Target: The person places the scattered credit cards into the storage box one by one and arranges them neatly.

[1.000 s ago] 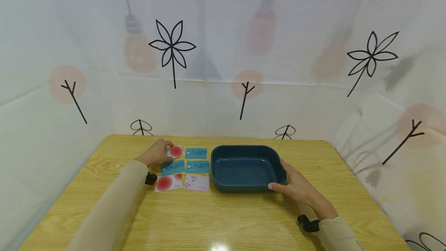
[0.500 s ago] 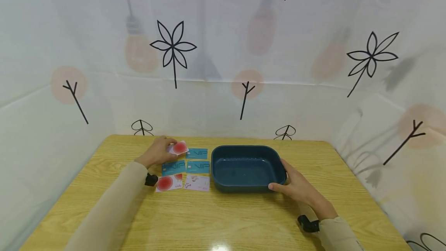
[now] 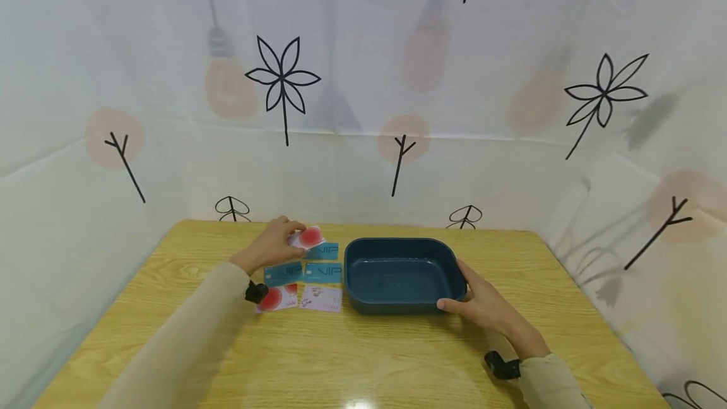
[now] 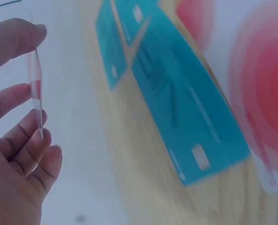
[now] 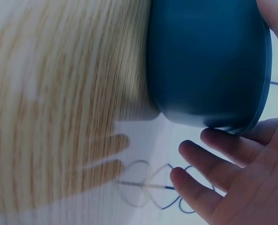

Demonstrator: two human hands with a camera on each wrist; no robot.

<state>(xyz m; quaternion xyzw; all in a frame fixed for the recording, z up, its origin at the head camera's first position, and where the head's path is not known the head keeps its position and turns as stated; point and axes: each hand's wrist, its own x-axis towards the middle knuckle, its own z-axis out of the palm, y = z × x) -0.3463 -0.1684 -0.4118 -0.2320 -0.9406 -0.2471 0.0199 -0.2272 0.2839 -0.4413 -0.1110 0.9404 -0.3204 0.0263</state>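
Three blue cards show the letters "VIP". They lie on the wooden table, together with one red-circled card and one pale floral card. The left hand, stretched forward, pinches a raised red-dot card between thumb and fingers, near the farthest blue card. The right hand grips the right end of one dark blue rectangular dish, some fingers spread.

A white cloth printed with black line flowers hangs behind a wood-grain table.
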